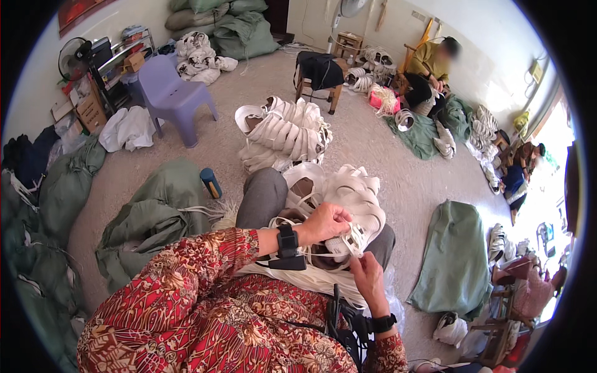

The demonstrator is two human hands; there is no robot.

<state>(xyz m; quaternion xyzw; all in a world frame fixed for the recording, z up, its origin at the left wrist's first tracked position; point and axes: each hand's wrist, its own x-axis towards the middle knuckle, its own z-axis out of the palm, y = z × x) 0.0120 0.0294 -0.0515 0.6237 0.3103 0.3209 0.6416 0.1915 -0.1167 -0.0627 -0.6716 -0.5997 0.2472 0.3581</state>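
On my lap lies a bundle of nested white shoe uppers [356,196], with dark brown insides showing at some openings. Just over its near end, my left hand [324,224] is closed in a pinch on a white lace [354,239]. Below and to the right, my right hand [369,278] also pinches lace, with thumb and forefinger together near the same upper. Loops of lace stand up between the two hands. More loose white laces [311,286] lie across my lap. Which lace end each hand holds is too small to tell.
Ahead on the floor stands another bundle of white uppers [289,133]. A purple chair [171,93], a blue bottle [211,183] and green sacks [158,205] are to the left. At right lies a green sack [453,258]. Other people sit working at the far right.
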